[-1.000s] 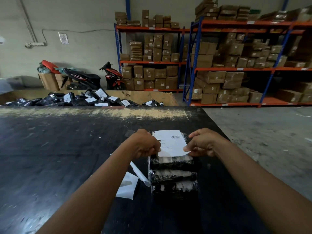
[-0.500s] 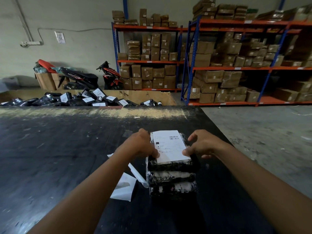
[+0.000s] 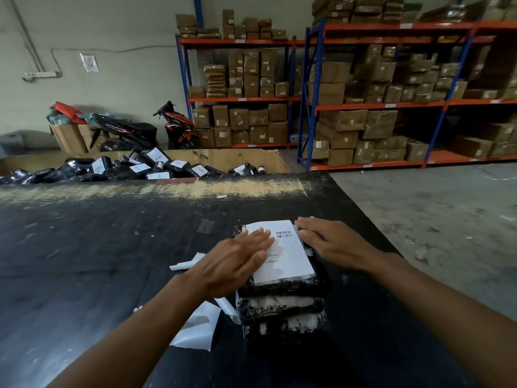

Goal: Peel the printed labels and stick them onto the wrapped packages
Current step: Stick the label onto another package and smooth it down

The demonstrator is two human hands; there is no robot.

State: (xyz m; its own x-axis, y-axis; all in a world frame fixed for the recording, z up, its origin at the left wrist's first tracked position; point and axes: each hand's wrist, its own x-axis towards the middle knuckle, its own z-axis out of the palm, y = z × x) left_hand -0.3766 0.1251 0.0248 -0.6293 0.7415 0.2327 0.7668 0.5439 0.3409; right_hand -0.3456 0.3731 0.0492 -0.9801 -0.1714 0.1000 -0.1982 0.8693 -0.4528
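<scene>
On a black bench (image 3: 84, 261) in a warehouse, a curled sheet of white backing paper (image 3: 200, 329) lies nearest the camera, at about 8 o'clock from a stack of wrapped packages (image 3: 282, 309), dark bundles sealed in clear film. A white printed label (image 3: 291, 259) bearing a barcode lies flat on the top package. The person's left hand (image 3: 235, 261), reaching in from 7 o'clock, has its grip fully open and holds nothing, its straight fingers pressed flat on the label's left half. The right hand (image 3: 333, 242), coming from 4 o'clock, also has an open grip, fingers extended along the label's right edge. A narrow white paper strip (image 3: 181, 266) lies at 9 o'clock of the stack, partly hidden by the left hand. Past the bench's far edge, at 11 o'clock, a cardboard bin (image 3: 246, 159) holds a heap of black labelled parcels (image 3: 134, 169). Farther back are a red scooter (image 3: 179, 127) by the wall and blue-and-orange racks (image 3: 314, 88) loaded with brown cartons.
</scene>
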